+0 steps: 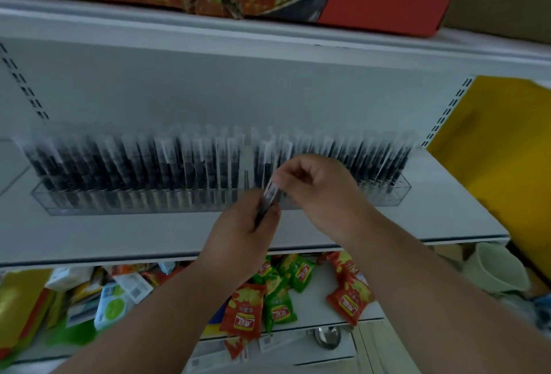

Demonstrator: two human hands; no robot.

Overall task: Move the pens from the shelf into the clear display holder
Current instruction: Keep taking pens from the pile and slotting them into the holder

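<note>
Hands meet just in front of the holder, near the middle of the shelf. My left hand [247,224] has its fingers curled round the lower part of a pen [269,194], which stands tilted with its clear cap end up. My right hand [316,191] pinches the top of that same pen between thumb and fingertips, so both hands grip one pen; motion blur keeps me from seeing more of the finger detail.

Just behind the hands, the clear display holder [89,203] runs long from left to right on the white shelf [119,239]. It is packed with upright pens [134,165], dark-bodied with clear caps, and one narrow gap shows in the row just left of my right hand.

Farther out, a red printed carton [372,0] sits on the shelf above, and a yellow panel [501,165] stands at the right. Below the near edge of the shelf lie red and green snack packets [247,314], with a pale green cup [498,269] to the right.
</note>
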